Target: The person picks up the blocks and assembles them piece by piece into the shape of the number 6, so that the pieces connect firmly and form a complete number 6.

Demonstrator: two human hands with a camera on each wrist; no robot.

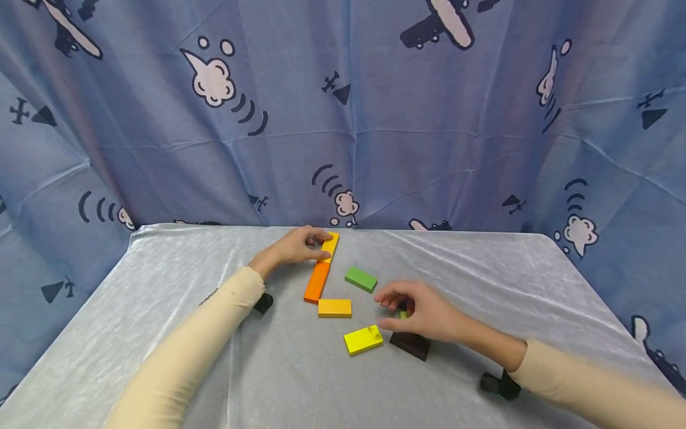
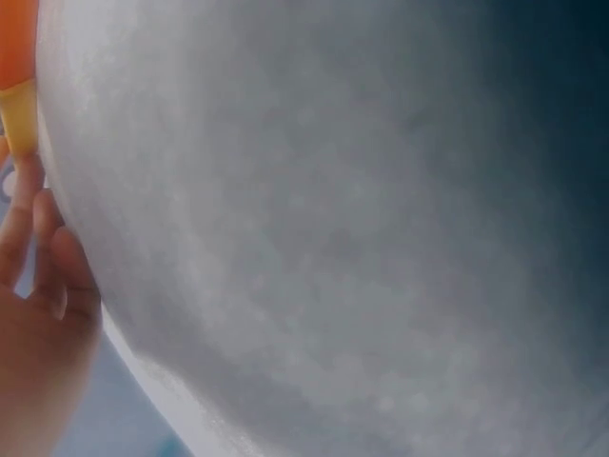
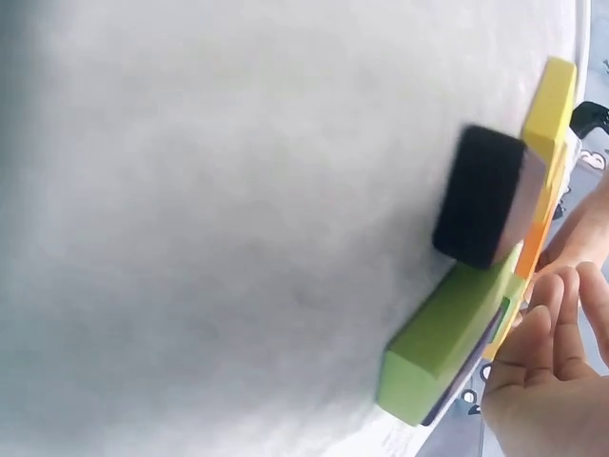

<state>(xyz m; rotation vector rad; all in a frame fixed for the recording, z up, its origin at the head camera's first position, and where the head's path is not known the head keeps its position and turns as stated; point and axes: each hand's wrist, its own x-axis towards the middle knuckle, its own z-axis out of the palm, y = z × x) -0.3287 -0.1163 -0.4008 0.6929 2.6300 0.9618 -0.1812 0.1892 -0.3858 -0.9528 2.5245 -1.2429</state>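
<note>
My left hand (image 1: 295, 245) pinches an amber block (image 1: 332, 243) between thumb and index finger at the far side of the table. That block lies end to end with an orange block (image 1: 317, 281), forming a line. My right hand (image 1: 423, 310), thumb and fingers apart, hovers above a dark brown block (image 1: 410, 345) and holds nothing. Partly hidden under this hand is a light green block (image 3: 442, 333), close to the dark one in the right wrist view. A bright yellow block (image 1: 363, 340) lies left of the dark block.
Between the hands lie a second amber block (image 1: 334, 308), near the orange block's front end, and a green block (image 1: 361, 279). Grey cloth covers the table (image 1: 289, 375). A blue patterned curtain (image 1: 300, 119) hangs behind it. Black wrist cameras (image 1: 501, 384) sit under the sleeves.
</note>
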